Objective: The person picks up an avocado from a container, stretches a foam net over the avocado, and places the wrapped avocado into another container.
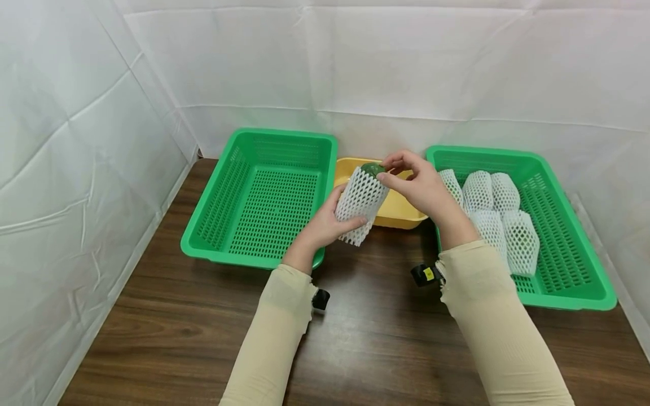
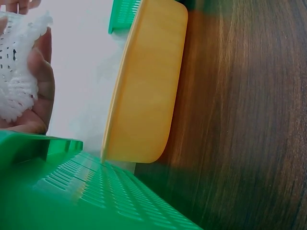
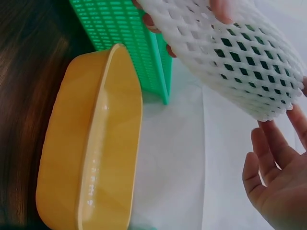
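A white foam net sleeve (image 1: 361, 198) stands tilted above the table, with a dark green rounded fruit (image 1: 373, 168) showing at its upper end. Its exact kind is hidden by the net. My left hand (image 1: 326, 223) grips the sleeve round its lower part, thumb in front. At the upper end, my right hand (image 1: 420, 184) pinches the sleeve's rim beside the fruit with thumb and fingertips. In the right wrist view, dark green shows through the mesh of the sleeve (image 3: 244, 57), and that hand's outer fingers (image 3: 254, 177) stay off it.
Behind the hands is a yellow tub (image 1: 401, 217). To the left stands a green basket (image 1: 274, 208) with its slotted floor showing. Another green basket (image 1: 563, 276) on the right holds several net-wrapped pieces (image 1: 521, 242). A white sheet (image 1: 381, 62) hangs behind the wooden table (image 1: 376, 338).
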A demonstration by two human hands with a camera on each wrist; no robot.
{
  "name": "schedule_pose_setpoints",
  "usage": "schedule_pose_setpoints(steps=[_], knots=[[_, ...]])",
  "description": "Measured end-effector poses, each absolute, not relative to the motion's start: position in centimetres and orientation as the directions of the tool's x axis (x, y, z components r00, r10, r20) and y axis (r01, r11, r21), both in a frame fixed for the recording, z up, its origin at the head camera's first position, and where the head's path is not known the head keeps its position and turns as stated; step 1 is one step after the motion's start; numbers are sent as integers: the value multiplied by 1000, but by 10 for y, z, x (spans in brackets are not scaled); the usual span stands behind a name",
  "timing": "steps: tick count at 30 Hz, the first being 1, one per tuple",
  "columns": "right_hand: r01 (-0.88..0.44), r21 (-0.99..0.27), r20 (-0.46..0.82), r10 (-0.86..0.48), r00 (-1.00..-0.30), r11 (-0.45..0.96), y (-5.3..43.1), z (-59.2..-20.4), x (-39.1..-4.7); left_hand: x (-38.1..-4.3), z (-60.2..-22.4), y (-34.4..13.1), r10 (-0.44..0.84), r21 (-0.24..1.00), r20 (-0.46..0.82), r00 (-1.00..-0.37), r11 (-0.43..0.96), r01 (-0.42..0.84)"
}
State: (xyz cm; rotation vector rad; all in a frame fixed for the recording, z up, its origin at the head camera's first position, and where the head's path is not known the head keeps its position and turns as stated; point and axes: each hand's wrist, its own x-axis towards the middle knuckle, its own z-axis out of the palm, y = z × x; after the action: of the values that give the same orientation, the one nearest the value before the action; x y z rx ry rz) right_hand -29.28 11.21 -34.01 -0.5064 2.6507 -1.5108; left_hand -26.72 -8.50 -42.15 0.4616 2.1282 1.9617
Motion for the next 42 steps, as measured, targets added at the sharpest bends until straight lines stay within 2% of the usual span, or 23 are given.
schedule_pose_setpoints(steps=[7,25,42], knots=[[-272,-816,126,-302,-945,510,109,-343,-294,-266,-420,-85,375,1000,14,-927,16,21],[-282,-746,30,-392,-920,604,100,-349,-293,-266,-418,-87,313,992,-28,-949,122,11],[-226,-727,-102,-427,-898,648,95,-352,-287,-266,-419,-88,298,997,-2,-955,74,22]])
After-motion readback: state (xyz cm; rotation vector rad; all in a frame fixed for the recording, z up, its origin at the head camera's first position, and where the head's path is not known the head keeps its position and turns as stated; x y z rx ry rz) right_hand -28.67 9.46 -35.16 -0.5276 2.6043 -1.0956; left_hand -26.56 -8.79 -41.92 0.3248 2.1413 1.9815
